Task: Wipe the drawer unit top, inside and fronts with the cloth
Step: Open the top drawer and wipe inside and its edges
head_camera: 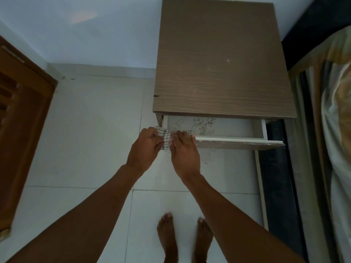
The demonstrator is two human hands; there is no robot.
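A brown wood-grain drawer unit stands against the wall, its top bare and faintly dusty. Its top drawer is pulled out, showing a white, dusty, smeared inside. A white cloth with a dark check pattern is bunched at the drawer's left front corner. My left hand grips the cloth from the left. My right hand holds its right part, fingers resting over the drawer's front edge. Most of the cloth is hidden under both hands.
A bed with a striped cover stands close on the right of the unit. A brown wooden door is at the left. The floor is pale tile, and my bare feet stand in front of the unit.
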